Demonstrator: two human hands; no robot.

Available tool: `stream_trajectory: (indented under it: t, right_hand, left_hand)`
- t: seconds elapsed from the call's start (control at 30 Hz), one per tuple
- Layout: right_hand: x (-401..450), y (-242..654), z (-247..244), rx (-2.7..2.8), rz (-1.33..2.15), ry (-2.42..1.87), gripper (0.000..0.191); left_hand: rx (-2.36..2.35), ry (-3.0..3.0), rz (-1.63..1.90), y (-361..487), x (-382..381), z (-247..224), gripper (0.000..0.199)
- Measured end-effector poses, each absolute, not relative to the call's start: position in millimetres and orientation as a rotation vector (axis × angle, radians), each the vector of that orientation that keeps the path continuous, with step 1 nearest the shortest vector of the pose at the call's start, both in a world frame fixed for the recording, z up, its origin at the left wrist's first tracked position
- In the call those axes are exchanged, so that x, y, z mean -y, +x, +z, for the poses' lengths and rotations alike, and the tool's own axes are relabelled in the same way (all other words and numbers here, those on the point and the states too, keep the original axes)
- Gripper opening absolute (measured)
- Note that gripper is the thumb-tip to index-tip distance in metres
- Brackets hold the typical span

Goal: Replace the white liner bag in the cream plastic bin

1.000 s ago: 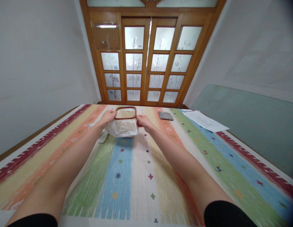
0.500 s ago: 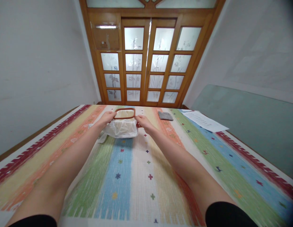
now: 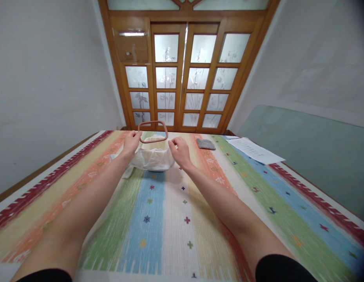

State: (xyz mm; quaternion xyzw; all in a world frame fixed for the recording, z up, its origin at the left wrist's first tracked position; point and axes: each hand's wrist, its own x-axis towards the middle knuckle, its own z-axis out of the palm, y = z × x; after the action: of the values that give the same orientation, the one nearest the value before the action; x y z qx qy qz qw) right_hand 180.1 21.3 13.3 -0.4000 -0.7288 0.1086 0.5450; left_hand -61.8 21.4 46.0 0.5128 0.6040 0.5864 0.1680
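A rounded, reddish-brown ring [image 3: 152, 141] is hanging over a small pale container [image 3: 154, 145], its outline tilting so that the far edge is showing higher than the near one. The left hand [image 3: 131, 141] is holding it by its left side, thumb and fingers closing in a pinch on the rim; gripping it by the edge like this is probably leaving the middle of the loop free and letting it tip easily. The ring's right end is reaching toward the right hand [image 3: 180, 150] without visible support there.

That right hand is resting in the air at the container's right edge, its grip narrow, the thumb lying close to the curled fingers. Whether it is pinching the edge of the thin white bag [image 3: 155, 160] I cannot tell; a hand so near the edge could be serving to steady the plastic.

The bag is covering the container's near side and spilling loosely to the left, looking like a liner folded outward over the mouth. The container is standing toward the far end of the tabletop [image 3: 174, 215], so both arms are stretching well forward.

Off to the right a grey cloth [image 3: 205, 144] is lying folded, well apart from the container, and farther right printed papers [image 3: 255, 150] are lying near the tabletop's edge. Beyond, wooden doors [image 3: 184, 78] are closing off the room.
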Motion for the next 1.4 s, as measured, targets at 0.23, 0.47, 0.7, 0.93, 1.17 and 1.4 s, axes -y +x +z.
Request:
stream_trajectory:
  t: [0.23, 0.47, 0.7, 0.93, 1.17, 1.4]
  right_hand:
    - [-15.7, 165.6, 32.0, 1.548, 0.667, -0.969, 0.031]
    - [-28.0, 177.3, 44.6, 1.437, 1.014, -0.929, 0.033]
    - [-35.9, 193.3, 75.3, 2.033, 0.824, -0.952, 0.036]
    - [-43.5, 191.1, 77.2, 1.994, 0.938, -0.952, 0.025]
    - [-36.7, 188.3, 64.6, 1.706, 0.958, -0.947, 0.034]
    - [-41.1, 178.7, 35.3, 1.638, 0.902, -0.975, 0.034]
  left_hand:
    - [-1.490, 1.589, 1.625, -17.2, 11.4, 46.5, 0.030]
    - [-1.489, 1.794, 1.618, -23.6, 24.6, 73.7, 0.039]
    - [-1.410, 1.821, 1.336, -27.7, 26.5, 87.4, 0.040]
    - [-1.404, 1.675, 1.308, -39.3, 15.1, 76.2, 0.036]
    - [-1.482, 1.422, 1.663, -53.2, 0.0, 58.1, 0.029]
    - [-1.586, 1.417, 1.800, -45.5, 1.3, 35.6, 0.030]
